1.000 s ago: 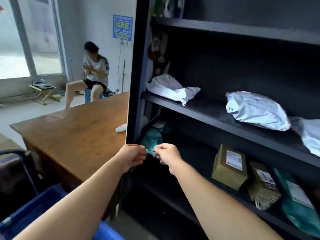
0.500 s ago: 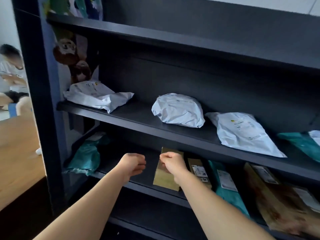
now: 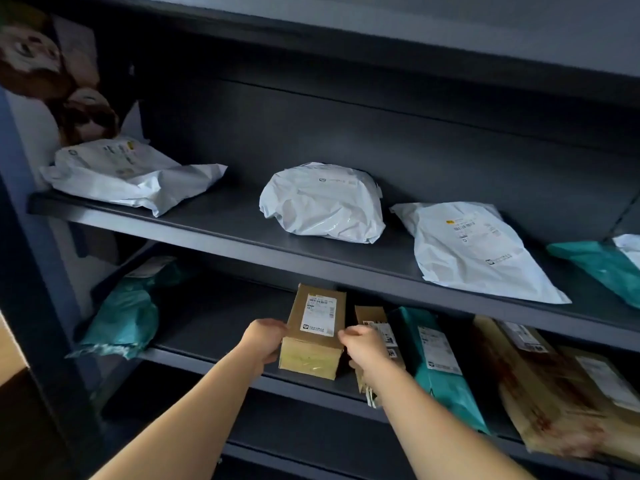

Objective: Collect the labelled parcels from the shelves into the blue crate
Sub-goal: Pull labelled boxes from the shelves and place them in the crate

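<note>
We see a dim scene; the dark shelves (image 3: 311, 251) swallow detail in deep shadow, while the white mailers (image 3: 322, 202) catch soft light. Wide-angle bending curves the edges, and the right side smears with blur.

We are in a parcel depot or storeroom: dark metal shelves (image 3: 242, 233) hold white mailing bags (image 3: 322, 202), teal mailing bags (image 3: 121, 320) and brown cardboard boxes (image 3: 315, 334), each with a printed shipping label (image 3: 320, 315).

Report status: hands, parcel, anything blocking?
Left hand and right hand gripping cardboard box on lower shelf. Brown parcel close at right. Crate not in view.
</note>
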`<state>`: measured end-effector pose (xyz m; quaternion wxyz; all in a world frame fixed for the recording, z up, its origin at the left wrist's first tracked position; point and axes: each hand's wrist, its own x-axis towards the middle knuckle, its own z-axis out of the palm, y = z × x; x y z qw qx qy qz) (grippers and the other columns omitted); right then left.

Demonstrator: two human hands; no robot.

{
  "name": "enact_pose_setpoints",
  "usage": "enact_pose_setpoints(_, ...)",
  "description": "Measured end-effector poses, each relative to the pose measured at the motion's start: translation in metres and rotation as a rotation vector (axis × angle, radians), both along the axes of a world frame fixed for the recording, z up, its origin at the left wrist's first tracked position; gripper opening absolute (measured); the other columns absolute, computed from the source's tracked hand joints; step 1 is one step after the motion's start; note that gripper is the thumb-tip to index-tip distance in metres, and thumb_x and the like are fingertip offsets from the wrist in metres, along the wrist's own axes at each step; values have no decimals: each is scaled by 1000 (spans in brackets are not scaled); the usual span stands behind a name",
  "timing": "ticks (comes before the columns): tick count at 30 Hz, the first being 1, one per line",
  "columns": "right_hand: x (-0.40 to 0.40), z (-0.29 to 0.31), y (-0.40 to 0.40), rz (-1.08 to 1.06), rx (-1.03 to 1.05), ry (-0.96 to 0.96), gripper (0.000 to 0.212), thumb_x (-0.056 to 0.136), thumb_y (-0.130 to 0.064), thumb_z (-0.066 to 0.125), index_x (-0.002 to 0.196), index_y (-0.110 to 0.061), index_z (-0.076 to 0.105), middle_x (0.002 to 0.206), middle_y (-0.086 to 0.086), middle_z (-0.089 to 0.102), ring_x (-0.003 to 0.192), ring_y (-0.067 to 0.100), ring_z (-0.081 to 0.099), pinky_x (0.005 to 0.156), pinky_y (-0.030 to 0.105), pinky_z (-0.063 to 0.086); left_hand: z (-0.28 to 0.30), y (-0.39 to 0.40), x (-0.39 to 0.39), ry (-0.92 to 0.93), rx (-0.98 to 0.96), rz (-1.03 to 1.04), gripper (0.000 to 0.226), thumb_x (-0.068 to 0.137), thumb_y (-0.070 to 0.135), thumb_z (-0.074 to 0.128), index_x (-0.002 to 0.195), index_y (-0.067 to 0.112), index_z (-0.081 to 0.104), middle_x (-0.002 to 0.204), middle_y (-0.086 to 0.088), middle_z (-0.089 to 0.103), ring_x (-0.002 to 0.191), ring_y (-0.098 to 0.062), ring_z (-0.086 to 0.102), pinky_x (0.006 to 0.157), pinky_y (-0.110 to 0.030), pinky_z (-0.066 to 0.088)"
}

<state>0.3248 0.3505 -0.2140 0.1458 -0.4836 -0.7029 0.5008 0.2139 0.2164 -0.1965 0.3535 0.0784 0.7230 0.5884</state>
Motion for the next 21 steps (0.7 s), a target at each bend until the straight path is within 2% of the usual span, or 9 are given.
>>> enact_pose_setpoints(3,-5,-9,7,-14,-39,-47,45,91,-31,60,133,-14,53,121,4,59,102,20,57,88,33,54,-16,14,-11,-8,-86,-32,21,92,11,52,72,15,53,68,-1,46,60,-14,39,62,-28,36)
enact_pose_setpoints(5,-11,-15,12,-17,-76,-74,55,92,-32,59,141,-14,43,139,5,51,116,23,55,88,30,54,-27,24,-19,9,-151,-64,9,93,17,52,94,11,59,76,-6,50,67,-20,45,72,-33,38)
enact_pose_setpoints(7,-18,-21,16,-26,-123,-83,60,92,-31,58,146,-14,36,146,4,44,123,23,52,85,28,52,-42,35,-30,29,-209,-105,36,94,23,52,126,7,53,110,-14,60,99,-30,57,88,-36,43)
enact_pose_setpoints(8,-21,-23,19,-34,-131,-93,60,93,-31,58,146,-14,35,148,5,42,125,23,51,89,28,52,-48,40,-36,29,-236,-117,45,93,25,53,133,4,47,126,-16,56,116,-33,53,97,-38,43)
enact_pose_setpoints(10,-28,-30,23,-45,-151,-100,57,94,-29,57,144,-11,37,147,6,43,128,25,48,100,34,48,-58,48,-44,9,-258,-120,49,93,26,53,137,4,45,138,-17,50,127,-34,47,103,-41,41)
enact_pose_setpoints(14,-39,-44,28,-64,-182,-99,45,95,-27,55,135,-9,47,138,7,51,123,25,51,103,37,46,-67,61,-54,-59,-244,-84,42,99,26,45,136,5,45,131,-18,53,119,-34,51,87,-36,41)
enact_pose_setpoints(17,-44,-53,36,-97,-165,-116,51,93,-34,57,136,-8,47,138,8,51,123,26,52,102,38,48,-74,66,-57,-132,-172,-52,37,98,27,48,129,8,50,121,-15,59,104,-29,57,88,-37,47)
enact_pose_setpoints(19,-44,-59,42,-94,-158,-138,54,92,-36,58,137,-8,47,138,8,53,123,26,54,101,38,48,-84,69,-63,-135,-183,-45,34,95,25,49,127,12,54,116,-15,62,105,-34,61,93,-46,52)
enact_pose_setpoints(21,-45,-62,46,-93,-160,-139,50,90,-29,63,134,-9,51,133,7,57,119,25,57,100,38,50,-90,68,-65,-119,-188,-15,31,93,14,47,123,16,59,111,-14,64,106,-35,62,92,-50,53)
